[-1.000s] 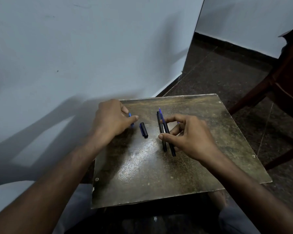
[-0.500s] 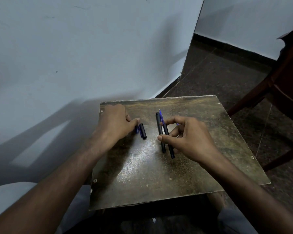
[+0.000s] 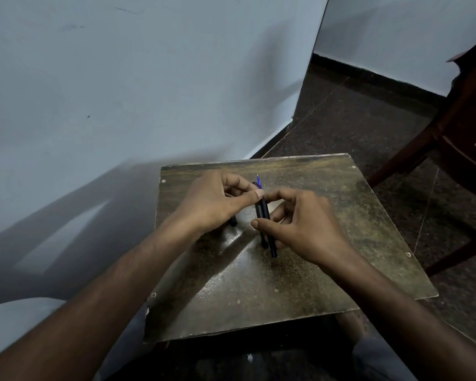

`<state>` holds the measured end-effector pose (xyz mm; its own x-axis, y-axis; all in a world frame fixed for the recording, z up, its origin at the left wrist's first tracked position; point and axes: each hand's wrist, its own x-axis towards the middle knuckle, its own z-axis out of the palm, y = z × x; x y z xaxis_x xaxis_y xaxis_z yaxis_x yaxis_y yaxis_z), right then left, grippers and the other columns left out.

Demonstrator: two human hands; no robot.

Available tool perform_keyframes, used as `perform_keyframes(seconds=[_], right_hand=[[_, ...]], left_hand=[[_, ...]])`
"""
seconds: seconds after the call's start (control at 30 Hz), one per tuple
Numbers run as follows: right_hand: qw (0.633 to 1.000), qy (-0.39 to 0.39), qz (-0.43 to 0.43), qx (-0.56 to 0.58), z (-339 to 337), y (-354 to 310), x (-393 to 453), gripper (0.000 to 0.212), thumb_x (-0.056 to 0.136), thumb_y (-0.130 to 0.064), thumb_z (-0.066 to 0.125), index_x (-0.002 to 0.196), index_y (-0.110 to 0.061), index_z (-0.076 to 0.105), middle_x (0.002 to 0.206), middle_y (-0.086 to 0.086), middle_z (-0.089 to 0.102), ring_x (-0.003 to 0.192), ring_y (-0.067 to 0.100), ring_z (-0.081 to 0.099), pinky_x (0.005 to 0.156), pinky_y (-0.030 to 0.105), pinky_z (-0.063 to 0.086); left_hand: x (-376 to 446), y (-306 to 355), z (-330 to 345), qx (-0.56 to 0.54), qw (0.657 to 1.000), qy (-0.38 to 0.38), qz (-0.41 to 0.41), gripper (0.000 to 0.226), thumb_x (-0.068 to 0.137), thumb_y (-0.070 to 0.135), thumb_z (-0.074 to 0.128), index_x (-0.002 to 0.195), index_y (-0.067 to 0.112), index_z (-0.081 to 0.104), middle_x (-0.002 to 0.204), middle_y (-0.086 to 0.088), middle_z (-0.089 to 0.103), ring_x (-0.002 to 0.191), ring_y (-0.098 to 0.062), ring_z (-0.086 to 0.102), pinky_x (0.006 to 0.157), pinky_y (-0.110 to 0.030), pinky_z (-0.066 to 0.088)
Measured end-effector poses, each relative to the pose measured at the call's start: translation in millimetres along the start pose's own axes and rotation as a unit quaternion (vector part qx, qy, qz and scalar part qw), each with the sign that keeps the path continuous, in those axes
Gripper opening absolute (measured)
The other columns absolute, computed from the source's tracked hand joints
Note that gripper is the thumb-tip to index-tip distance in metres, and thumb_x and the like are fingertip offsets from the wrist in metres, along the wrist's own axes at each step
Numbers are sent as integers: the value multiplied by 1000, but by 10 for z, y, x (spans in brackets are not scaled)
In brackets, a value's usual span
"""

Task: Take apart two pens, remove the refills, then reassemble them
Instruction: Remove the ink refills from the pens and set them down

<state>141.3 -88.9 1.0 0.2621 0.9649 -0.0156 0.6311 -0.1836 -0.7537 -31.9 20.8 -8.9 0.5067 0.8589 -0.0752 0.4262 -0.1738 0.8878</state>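
Two dark pens (image 3: pixel 262 213) lie side by side near the middle of a worn wooden board (image 3: pixel 259 292). A blue refill tip (image 3: pixel 258 179) sticks out of their far end. My right hand (image 3: pixel 302 226) grips the pair, thumb on the left side and forefinger over the top. My left hand (image 3: pixel 215 202) pinches the upper end of the pens just below the blue tip, its thumb touching my right forefinger. A short black cap (image 3: pixel 233 223) lies on the board, mostly hidden beneath my left hand.
A pale wall stands close on the left and behind the board. A dark wooden chair (image 3: pixel 462 138) stands on the dark floor to the right. The board rests over my knees, its near edge toward me.
My left hand left the cap and moved right to the top of the pens, meeting my right hand. My right hand kept its hold on the two pens.
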Motion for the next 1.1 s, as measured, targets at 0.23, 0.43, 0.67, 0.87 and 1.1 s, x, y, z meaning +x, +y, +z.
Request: perform_keyframes(seconds=[0.23, 0.43, 0.67, 0.87, 1.1], right_hand=[[1000, -19, -9, -9, 21, 23, 10, 36, 81, -37, 96, 111, -29, 78, 73, -5, 82, 58, 6, 77, 68, 34, 66], [993, -111, 40, 11, 24, 118, -30, 12, 92, -19, 87, 98, -23, 77, 77, 2, 83, 65, 10, 81, 59, 28, 66], [970, 9, 130, 204, -97, 234, 0, 14, 99, -17, 60, 95, -22, 73, 76, -6, 68, 65, 6, 61, 58, 22, 47], [967, 19, 101, 235, -67, 132, 22, 22, 101, -38, 72, 85, -22, 75, 75, -10, 70, 64, 0, 58, 68, 32, 44], [822, 52, 213, 526, -299, 10, 55, 17, 104, -12, 63, 88, -15, 67, 74, 1, 56, 60, 11, 56, 48, 22, 46]], left_hand=[[14, 39, 53, -49, 999, 23, 0, 13, 91, 45, 83, 87, 33, 86, 77, 12, 80, 67, 6, 65, 69, -23, 50], [125, 108, -121, -111, 982, 151, 3, 13, 95, 43, 81, 89, 31, 83, 67, 26, 74, 60, 16, 61, 57, -9, 48], [147, 221, 141, -114, 989, 87, -16, 23, 92, 46, 82, 79, 27, 84, 73, 13, 79, 58, 13, 60, 54, -10, 44], [66, 249, 417, -140, 989, 47, -17, 23, 96, 40, 79, 83, 23, 84, 73, 15, 80, 63, 13, 64, 53, -4, 44], [-112, 287, 638, -47, 999, -9, 18, 3, 102, 31, 71, 102, 34, 73, 96, 10, 77, 72, 5, 69, 65, -29, 57]])
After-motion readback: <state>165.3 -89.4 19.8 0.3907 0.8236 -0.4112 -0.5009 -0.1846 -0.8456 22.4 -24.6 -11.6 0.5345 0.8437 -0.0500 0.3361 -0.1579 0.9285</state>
